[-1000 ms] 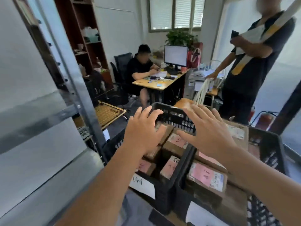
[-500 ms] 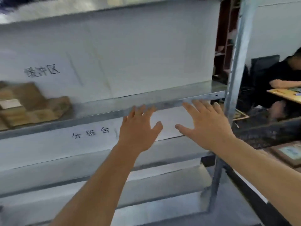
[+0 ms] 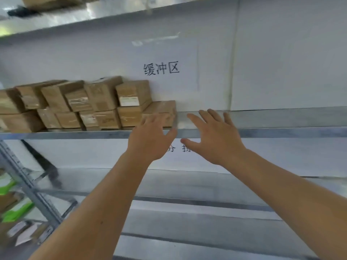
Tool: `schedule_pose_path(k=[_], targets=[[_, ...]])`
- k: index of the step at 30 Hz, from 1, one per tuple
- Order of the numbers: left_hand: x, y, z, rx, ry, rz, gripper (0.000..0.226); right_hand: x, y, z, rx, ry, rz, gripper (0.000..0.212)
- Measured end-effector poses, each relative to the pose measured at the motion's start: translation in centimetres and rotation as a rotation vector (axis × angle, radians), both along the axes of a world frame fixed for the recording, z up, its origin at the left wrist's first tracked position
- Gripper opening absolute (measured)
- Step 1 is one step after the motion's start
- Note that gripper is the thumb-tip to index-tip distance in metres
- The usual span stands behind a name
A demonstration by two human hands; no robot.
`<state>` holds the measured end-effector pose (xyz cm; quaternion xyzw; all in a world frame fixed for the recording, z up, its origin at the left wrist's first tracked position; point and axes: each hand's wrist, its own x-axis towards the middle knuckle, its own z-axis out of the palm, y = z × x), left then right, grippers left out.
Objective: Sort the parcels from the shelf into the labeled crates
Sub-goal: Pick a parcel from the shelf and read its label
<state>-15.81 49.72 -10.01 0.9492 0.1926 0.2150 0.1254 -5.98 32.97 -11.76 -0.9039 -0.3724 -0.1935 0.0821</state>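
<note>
White board backs a metal shelf (image 3: 281,132), and the handwritten sign (image 3: 161,68) on that board serves as the landmark. Below and to the left of the sign, brown cardboard parcels (image 3: 78,104) sit stacked in two loose layers on the shelf, pressed against the backing. The end parcel (image 3: 159,112) lies flat directly under the sign, at the bottom of the stack's near end, with a labelled parcel (image 3: 133,95) resting just to its left and one layer higher. Both hands are empty, fingers spread and straight. The left hand (image 3: 150,139) reaches up beneath the sign with its fingertips over the front face of the end parcel, though whether they touch it cannot be told. The right hand (image 3: 217,137) is raised below and to the right of the sign, over bare shelf, just beside that parcel. No crate is in view. The step in hand looks like taking the end parcel off the shelf. The risk is that this parcel partly props the upper layer, so pulling it out quickly could tip the labelled parcel off the shelf edge. A one-sided grab on the taped, glossy cardboard could also slip, and reading the label in haste could send the parcel to the wrong crate.
</note>
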Motion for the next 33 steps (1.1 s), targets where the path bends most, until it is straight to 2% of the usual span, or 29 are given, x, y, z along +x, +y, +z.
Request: schedule_pose_path(k=[6,8,12,14,19,21,23,25,27,30,31,33], targets=[[2.0,8.2,-0.2,-0.115,0.005,0.075,0.054,1.7,9.2,0.0,0.028,0.089,-0.022,0.089],[3.4,9.8,-0.4,-0.173,-0.009,0.098,0.054,2.9,11.0,0.4,0.076,0.182,-0.033,0.085],[6.0,10.9,-1.0,-0.306,-0.096,0.103,0.046,6.2,13.2,1.2,0.413,0.656,-0.016,0.070],[7.2,10.7,-1.1,-0.378,-0.126,0.096,0.047,7.4,13.5,1.2,0.476,0.700,-0.023,0.069],[9.9,9.8,-0.4,-0.452,-0.029,0.099,0.054,9.7,12.7,1.5,0.676,0.726,-0.118,0.058],[10.8,9.2,-0.3,-0.477,-0.006,0.043,0.050,10.4,11.5,1.5,0.716,0.806,-0.136,0.046],[11.4,8.0,-0.3,-0.525,-0.013,-0.052,0.033,10.9,9.7,1.1,0.790,0.886,-0.146,0.038],[12.0,6.5,-0.2,-0.592,-0.077,-0.162,0.025,10.7,7.3,0.7,0.893,0.897,-0.137,0.033],[12.4,4.8,0.0,-0.604,-0.153,-0.279,0.032,10.0,4.4,0.5,0.987,0.833,-0.119,0.026],[13.3,1.8,0.2,-0.638,-0.279,-0.483,0.047,8.3,-0.3,1.0,1.099,0.733,-0.094,0.050],[13.4,0.4,0.4,-0.713,-0.331,-0.542,0.051,7.7,-2.1,1.1,1.148,0.713,-0.075,0.054],[13.3,-3.1,0.7,-0.978,-0.395,-0.640,0.054,6.3,-5.8,1.0,1.264,0.686,-0.033,0.045]])
